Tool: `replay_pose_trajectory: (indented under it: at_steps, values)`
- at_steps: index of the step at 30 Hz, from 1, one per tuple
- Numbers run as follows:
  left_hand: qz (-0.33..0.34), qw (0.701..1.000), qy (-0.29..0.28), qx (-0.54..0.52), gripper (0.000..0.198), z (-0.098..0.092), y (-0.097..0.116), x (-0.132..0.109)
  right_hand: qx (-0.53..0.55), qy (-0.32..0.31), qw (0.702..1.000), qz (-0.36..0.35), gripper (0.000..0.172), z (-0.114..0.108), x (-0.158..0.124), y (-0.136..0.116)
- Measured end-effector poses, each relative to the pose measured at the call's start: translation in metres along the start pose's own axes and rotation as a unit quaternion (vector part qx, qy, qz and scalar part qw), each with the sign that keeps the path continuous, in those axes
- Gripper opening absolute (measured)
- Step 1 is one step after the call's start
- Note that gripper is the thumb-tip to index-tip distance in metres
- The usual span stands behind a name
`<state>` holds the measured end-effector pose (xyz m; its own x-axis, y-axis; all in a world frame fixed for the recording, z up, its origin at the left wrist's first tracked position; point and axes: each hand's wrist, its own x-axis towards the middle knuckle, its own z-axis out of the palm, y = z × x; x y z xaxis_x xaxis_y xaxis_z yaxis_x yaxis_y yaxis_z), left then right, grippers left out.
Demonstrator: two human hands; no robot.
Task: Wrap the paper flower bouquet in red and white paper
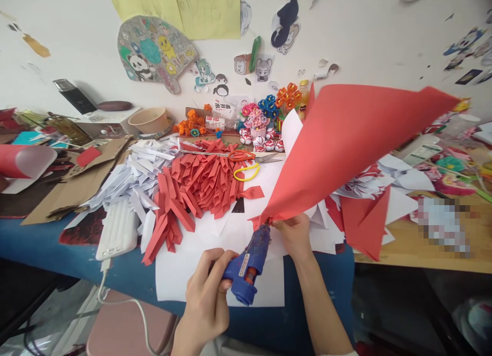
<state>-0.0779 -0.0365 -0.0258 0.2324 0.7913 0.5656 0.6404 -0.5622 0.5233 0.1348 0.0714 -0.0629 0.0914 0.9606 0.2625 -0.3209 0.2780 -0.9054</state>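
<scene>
A blue glue gun (249, 266) is held in the L hand (207, 292), fingers curled closed round its handle, nozzle aimed up & away. A large red paper (342, 135), loosely rolled like a cone, is pinched at its narrow lower tip by the R hand (294, 233); its fingers are drawn in close but partly hidden, so the exact grip can't be told. The paper is raised above the desk items, wide end slanted up to the R. Its tip is brought right to the nozzle; whether they're touching can't be told.

Below the gun, a white sheet (180, 281) is spread over a blue cloth (336, 274). Behind it, folded red pcs (207, 181) are heaped next to folded white pcs (138, 166), w/ scissors (258, 160) (orange & yellow handles) laid at the red heap's edge. A white power bank (117, 230), w/ a cable (105, 265) plugged in, is placed near the front edge, by the white pcs. In the bkgd, craft flowers (255, 115) in pink, blue & orange are grouped against a pale wall (369, 43), on which cartoon stickers (263, 67) are stuck
</scene>
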Motion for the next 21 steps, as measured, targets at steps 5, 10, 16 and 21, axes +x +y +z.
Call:
replay_pose_trajectory:
  at_steps: [5, 10, 16, 21]
  values:
    - [0.001, 1.000, 0.018, 0.001, 0.037, -0.003, 0.003, 0.000, -0.011, 0.006, 1.000, -0.001, 0.007, 0.000, 0.000, 0.000]
    - [0.004, 1.000, 0.015, 0.010, 0.041, -0.002, 0.003, -0.002, -0.018, 0.007, 1.000, 0.012, 0.010, 0.000, -0.001, -0.001]
    - [0.012, 0.997, 0.057, 0.041, 0.042, -0.004, 0.005, -0.008, -0.037, 0.028, 0.999, 0.012, 0.008, 0.001, -0.001, -0.002]
    - [-0.034, 0.995, 0.096, 0.022, 0.041, -0.008, 0.013, -0.012, -0.003, 0.048, 0.998, 0.049, 0.014, 0.002, -0.002, -0.003]
